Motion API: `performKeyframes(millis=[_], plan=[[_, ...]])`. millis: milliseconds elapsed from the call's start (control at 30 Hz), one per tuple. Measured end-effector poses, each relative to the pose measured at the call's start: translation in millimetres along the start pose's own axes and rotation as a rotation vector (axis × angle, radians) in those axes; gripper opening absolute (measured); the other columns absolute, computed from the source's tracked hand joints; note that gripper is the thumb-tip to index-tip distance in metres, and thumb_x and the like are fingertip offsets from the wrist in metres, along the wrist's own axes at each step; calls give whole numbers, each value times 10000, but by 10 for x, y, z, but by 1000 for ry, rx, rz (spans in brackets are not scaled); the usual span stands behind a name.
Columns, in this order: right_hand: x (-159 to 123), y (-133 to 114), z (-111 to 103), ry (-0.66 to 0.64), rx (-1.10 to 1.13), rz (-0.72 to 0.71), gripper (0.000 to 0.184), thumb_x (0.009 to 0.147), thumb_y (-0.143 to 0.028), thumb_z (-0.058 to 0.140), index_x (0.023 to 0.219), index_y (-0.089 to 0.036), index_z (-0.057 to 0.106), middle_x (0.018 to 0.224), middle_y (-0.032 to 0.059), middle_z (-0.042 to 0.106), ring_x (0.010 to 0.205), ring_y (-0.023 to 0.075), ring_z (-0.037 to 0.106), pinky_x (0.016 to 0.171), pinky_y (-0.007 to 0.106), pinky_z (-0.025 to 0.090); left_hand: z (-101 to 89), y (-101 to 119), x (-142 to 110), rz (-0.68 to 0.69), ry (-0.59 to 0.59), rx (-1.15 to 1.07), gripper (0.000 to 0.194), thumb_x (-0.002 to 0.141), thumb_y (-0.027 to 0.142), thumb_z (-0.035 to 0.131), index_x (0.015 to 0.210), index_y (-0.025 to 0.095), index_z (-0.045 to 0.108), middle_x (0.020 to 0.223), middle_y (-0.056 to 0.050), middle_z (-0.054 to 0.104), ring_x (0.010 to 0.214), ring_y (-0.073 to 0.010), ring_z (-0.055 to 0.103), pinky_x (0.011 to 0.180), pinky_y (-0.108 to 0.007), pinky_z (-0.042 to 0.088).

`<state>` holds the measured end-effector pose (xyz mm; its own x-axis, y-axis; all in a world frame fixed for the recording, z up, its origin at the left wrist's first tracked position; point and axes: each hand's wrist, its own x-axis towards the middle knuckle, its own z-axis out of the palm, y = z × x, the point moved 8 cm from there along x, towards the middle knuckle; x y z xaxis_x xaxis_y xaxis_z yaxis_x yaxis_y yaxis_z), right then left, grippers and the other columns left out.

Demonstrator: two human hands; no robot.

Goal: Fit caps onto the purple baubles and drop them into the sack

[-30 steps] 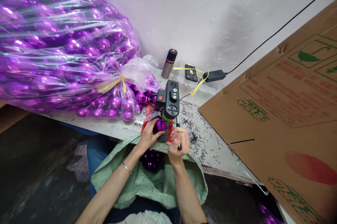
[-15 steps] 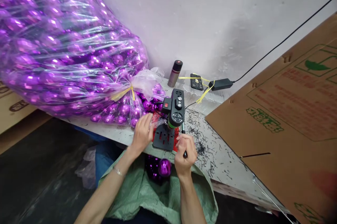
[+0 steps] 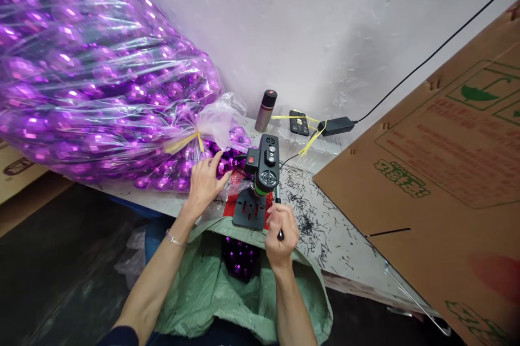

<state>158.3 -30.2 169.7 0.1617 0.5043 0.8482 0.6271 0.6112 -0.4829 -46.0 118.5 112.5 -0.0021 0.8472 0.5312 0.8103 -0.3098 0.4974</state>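
right hand (image 3: 283,232): fingers clamped on the lever (image 3: 278,201) of the black machine (image 3: 263,175) on the counter (image 3: 346,255). left hand (image 3: 204,182): fingers apart, near the purple balls (image 3: 226,164) beside the tied bag (image 3: 101,80); contact unclear.

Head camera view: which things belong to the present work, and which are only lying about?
Likely in use:
- black machine, its handle held by the right hand
- purple balls near the left hand
- open green sack

Seemingly only lying about:
- bottle
- flat black device
- scattered black bits
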Motion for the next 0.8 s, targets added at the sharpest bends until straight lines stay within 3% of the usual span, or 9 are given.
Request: performKeyframes(millis=[67,133,267,333,400,533,633,800], plan=[[26,-1,-6,8,8,18,309,955,-45,442,705,-217,506,696,-11,566,685,125,599,622,257,466,-224,-58,-238,-130,79,-216,574,854,551,722,1310,216,626,1217,-125,700,1160,-331,638,1058,-489,469],[60,9,-11,13,9,52,316,961,-60,450,693,-216,509,689,-8,569,680,130,600,624,267,469,-250,-148,-522,-341,74,-592,585,822,564,749,1281,227,614,1207,-94,706,1117,-279,672,1004,-425,525],[141,21,-27,20,6,91,325,975,-85,461,682,-215,514,683,-8,577,682,132,600,613,275,452,227,-30,-1079,-815,-173,-1401,630,766,435,810,1300,239,540,1117,-63,738,948,-228,745,879,-391,603],[174,18,-35,17,1,87,326,981,-91,465,684,-214,515,682,-9,579,681,129,598,616,276,447,448,104,-1247,-972,-265,-1591,573,725,366,841,1215,205,593,1089,-70,753,953,-238,756,912,-403,605],[192,19,-36,6,-13,83,320,986,-101,468,691,-214,521,689,-8,585,681,127,597,620,277,447,604,167,-1324,-1067,-262,-1656,458,713,343,848,1086,165,651,1051,-76,763,961,-243,757,931,-393,601],[198,9,-39,-9,-35,70,320,990,-101,463,697,-215,521,686,-12,580,677,121,594,609,269,438,767,136,-1328,-1085,-166,-1539,441,716,387,857,1057,167,681,1018,-51,768,905,-200,742,840,-316,596],[207,-4,-37,-19,-35,66,321,989,-97,462,695,-213,518,685,-12,578,675,119,592,609,265,437,781,90,-1254,-960,-111,-1370,533,699,435,871,1114,186,648,1052,-51,770,937,-197,738,862,-307,577],[267,-8,-39,-28,-12,88,319,986,-93,465,695,-213,514,691,-14,572,680,117,584,631,267,450,839,122,-1129,-689,-96,-1161,578,728,460,839,1157,194,556,1145,-106,744,1094,-246,723,1014,-411,546]])
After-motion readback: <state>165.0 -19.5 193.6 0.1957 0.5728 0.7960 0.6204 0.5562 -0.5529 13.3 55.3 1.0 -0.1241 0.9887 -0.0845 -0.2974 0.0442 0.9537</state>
